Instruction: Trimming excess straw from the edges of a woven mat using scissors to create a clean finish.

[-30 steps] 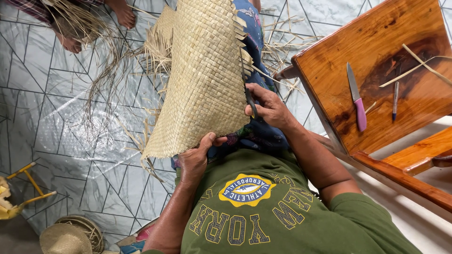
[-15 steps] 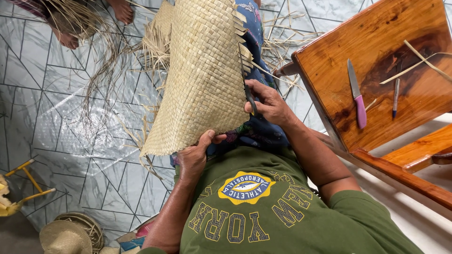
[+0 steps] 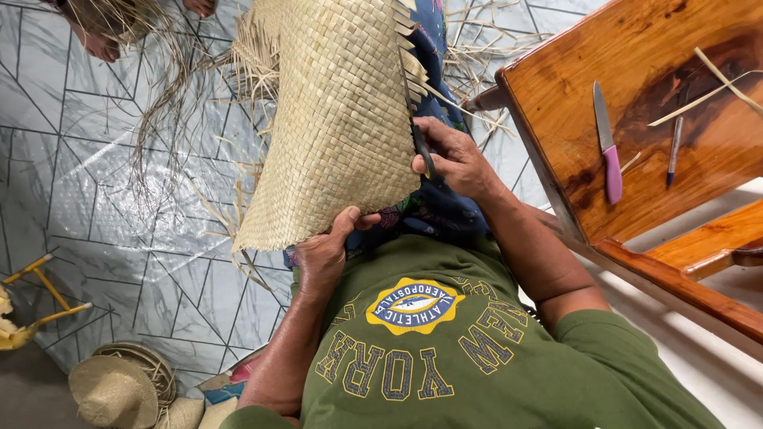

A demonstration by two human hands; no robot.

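right hand (image 3: pixel 457 163): closed around a dark narrow tool (image 3: pixel 415 131), fingers wrapping its handle, the tool lying along the right edge of the woven mat (image 3: pixel 338 119) and touching it.

left hand (image 3: pixel 326 254): gripping the near bottom edge of the woven mat, thumb pressing on the front face, the other fingers hiding behind it.

woven mat: pale straw, checker weave, standing nearly upright over the person's lap; loose strip ends are sticking out along its right edge and fraying at its far left corner.

dark patterned cloth (image 3: pixel 433 210): lying behind and under the mat, just beside the right hand.

green shirt (image 3: pixel 445 349): covering the person's chest, near the bottom.

wooden bench (image 3: pixel 572 103): standing to the right; a knife with a purple handle (image 3: pixel 608 147), a thin pen-like stick (image 3: pixel 673 151) and pale straw strips (image 3: pixel 715 79) are lying on it, well apart from the hands.

tiled floor (image 3: pixel 95 199): grey, under clear plastic, with straw scraps scattering over it.

straw hats (image 3: pixel 119 389): sitting at the near left.

yellow frame (image 3: pixel 40 294): resting at the left edge.

another person's feet (image 3: pixel 103 44): showing at the far left among loose straw.
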